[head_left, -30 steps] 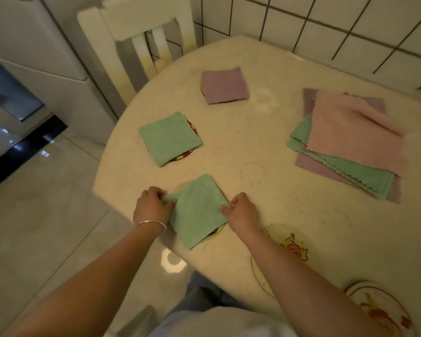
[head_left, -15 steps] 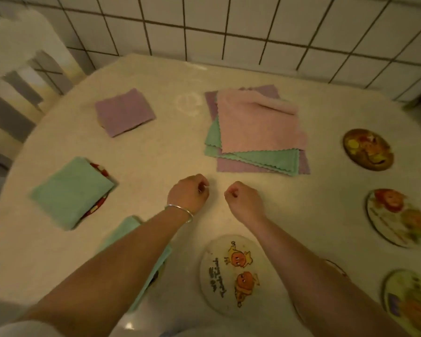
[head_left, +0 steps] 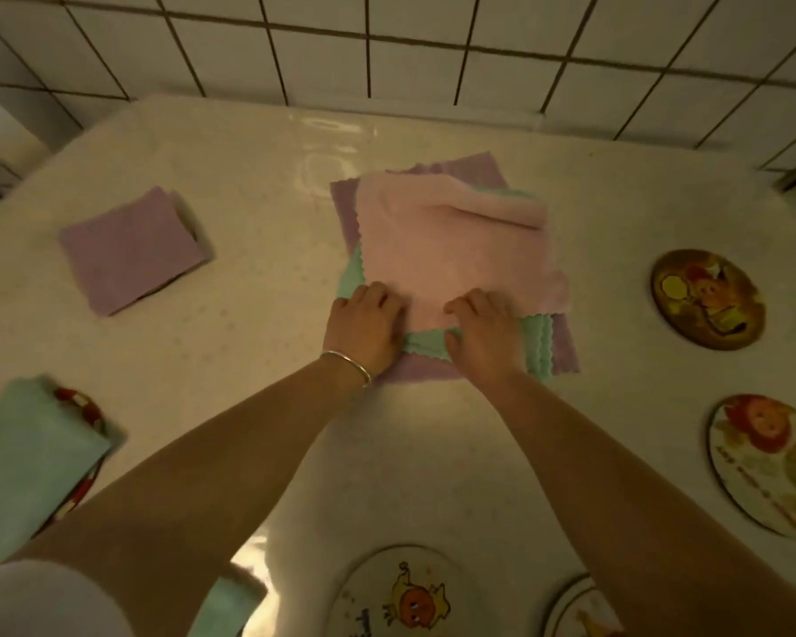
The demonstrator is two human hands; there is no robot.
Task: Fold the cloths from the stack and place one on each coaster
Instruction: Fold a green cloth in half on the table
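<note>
Both hands have left the green cloth they were squaring on its coaster a second ago and are now on the stack [head_left: 456, 264], mid-worktop [head_left: 258, 360]. Left hand [head_left: 364, 328] and right hand [head_left: 483, 333] sit at the near edge of the top pink cloth [head_left: 446, 250], fingers curled onto its hem. Looks like a pinch on the pink layer, but the fingertips are hidden, so I can't tell if only that layer is caught.

Meaning: that coaster is done and the next cycle has started.

Status: purple folded cloth [head_left: 129, 250] far left, green folded cloth [head_left: 24, 457] on the red-rimmed coaster [head_left: 83, 406], another green one partly visible at the bottom edge. Bare coasters remain: two at right [head_left: 708, 298] [head_left: 768, 462], two near the bottom [head_left: 400, 595].

Risk: the green layer lifting with the pink.
</note>
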